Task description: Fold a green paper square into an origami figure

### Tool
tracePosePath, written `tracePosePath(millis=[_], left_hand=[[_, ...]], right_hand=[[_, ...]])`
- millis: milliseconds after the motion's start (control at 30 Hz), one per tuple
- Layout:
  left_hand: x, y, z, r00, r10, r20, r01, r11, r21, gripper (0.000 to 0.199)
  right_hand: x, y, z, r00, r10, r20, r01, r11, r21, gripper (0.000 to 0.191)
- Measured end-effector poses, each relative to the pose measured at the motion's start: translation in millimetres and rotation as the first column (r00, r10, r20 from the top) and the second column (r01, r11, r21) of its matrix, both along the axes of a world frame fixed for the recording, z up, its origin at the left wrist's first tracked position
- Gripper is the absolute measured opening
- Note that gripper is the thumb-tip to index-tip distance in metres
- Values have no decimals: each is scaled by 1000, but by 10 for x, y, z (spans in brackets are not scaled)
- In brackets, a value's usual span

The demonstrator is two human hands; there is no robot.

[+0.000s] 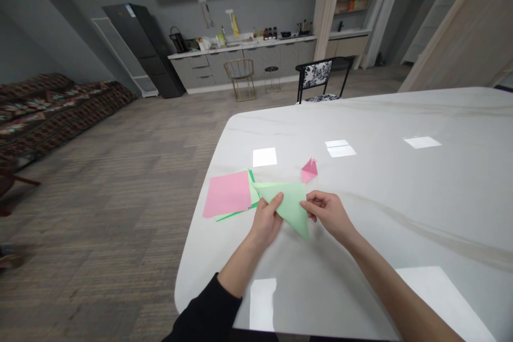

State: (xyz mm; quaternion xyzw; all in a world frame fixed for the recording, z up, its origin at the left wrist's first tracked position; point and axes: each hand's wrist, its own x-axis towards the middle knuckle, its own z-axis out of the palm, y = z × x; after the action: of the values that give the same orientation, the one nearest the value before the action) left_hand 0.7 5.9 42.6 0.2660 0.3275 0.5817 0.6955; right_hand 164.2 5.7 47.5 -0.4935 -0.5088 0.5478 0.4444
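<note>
A light green sheet of paper (292, 204), folded into a triangle, is held up above the table between both hands. My left hand (267, 220) grips its lower left side, thumb on top and fingers underneath. At the right edge, my right hand (325, 212) pinches the paper between thumb and forefinger. Just beyond the paper stands a small folded pink paper piece (309, 171). To the left lies a stack of square sheets, with a pink sheet (227, 193) on top and green sheets (254, 192) showing from beneath it.
The white marbled table (385, 171) has a rounded left edge close to the paper stack. A black-framed chair (318, 77) stands at its far side. Farther back are a kitchen counter (256, 45), a gold chair (239, 72), a dark fridge (146, 48) and a patterned couch (56, 101).
</note>
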Motion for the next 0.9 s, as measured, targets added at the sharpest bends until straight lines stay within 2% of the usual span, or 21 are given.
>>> tracePosePath(millis=[100, 300, 900], left_hand=[[5, 19, -15, 999, 52, 15, -51, 999, -9, 49], [54, -2, -49, 995, 93, -36, -94, 995, -30, 50], [75, -14, -49, 992, 102, -70, -105, 993, -45, 32]], right_hand=[[-23, -29, 24, 1000, 13, 2, -13, 1000, -13, 32], [-59, -26, 10, 998, -63, -29, 63, 998, 3, 36], [-74, -43, 8, 998, -68, -2, 68, 998, -1, 37]])
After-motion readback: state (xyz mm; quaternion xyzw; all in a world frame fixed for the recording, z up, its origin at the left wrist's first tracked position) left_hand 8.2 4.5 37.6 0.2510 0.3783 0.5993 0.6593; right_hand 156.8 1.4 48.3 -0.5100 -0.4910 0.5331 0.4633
